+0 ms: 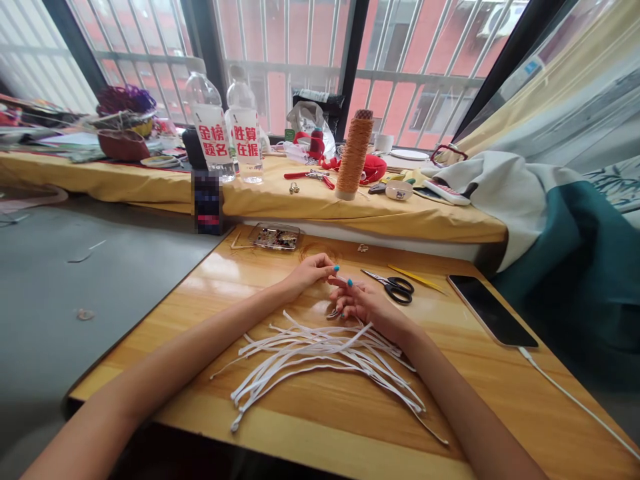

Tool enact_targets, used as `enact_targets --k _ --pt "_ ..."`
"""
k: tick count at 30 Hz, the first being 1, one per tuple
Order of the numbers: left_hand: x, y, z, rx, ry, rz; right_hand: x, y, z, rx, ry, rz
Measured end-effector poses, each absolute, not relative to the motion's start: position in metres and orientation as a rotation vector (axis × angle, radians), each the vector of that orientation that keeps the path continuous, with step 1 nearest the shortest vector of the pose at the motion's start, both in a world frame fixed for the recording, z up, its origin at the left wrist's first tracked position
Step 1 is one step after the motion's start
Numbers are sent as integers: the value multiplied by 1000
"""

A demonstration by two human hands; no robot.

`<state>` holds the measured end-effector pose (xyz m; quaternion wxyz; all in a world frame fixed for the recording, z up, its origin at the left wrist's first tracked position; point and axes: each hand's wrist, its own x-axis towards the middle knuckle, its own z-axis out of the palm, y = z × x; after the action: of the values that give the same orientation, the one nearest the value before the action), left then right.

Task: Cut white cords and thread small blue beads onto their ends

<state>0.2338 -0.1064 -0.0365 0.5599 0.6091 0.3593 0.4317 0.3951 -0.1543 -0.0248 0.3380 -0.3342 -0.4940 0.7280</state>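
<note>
My left hand (316, 269) is closed in a pinch above the wooden table, its fingertips meeting those of my right hand. Whatever lies between those fingertips is too small to make out. My right hand (364, 303) has bent fingers, with a short loop of pale cord (332, 314) showing under them. Just below both hands, a loose bundle of white flat cords (320, 353) is spread across the table. Black-handled scissors (395, 288) lie to the right of my right hand, tips pointing up and left. Beside them rests a yellow pointed tool (417, 279), perhaps tweezers.
A phone (493, 311) with a white cable (575, 397) lies at right. Toward the back edge sits a clear box of small beads (276, 237). On the cloth-covered ledge stand two bottles (247, 133), an orange thread spool (354, 157) and red-handled pliers (310, 176).
</note>
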Motion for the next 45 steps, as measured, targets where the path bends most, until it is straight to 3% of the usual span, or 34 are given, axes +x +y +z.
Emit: enact_targets --k 4,10,18,25,29,34,38,45 --pt "234 -107 -36 1432 840 997 390 -155 -26 -949 -1296 1850" --pt "236 -104 -40 1419 803 979 380 -154 -34 -1197 -1580 1471" --pt "237 -104 -38 1448 855 966 379 -163 -31 -1073 -2007 463" --pt "237 -103 -40 1514 865 906 383 -167 -23 -1057 -1936 255" --pt "238 -104 -41 1547 854 855 383 -170 -20 -965 -1959 381" --pt "238 -108 -35 1387 809 965 383 -165 -21 -972 -1747 941" --pt "239 -112 -34 1153 615 1002 385 -158 -24 -977 -1448 1209" --pt "244 -117 -35 983 468 928 391 -152 -28 -936 -1248 1417"
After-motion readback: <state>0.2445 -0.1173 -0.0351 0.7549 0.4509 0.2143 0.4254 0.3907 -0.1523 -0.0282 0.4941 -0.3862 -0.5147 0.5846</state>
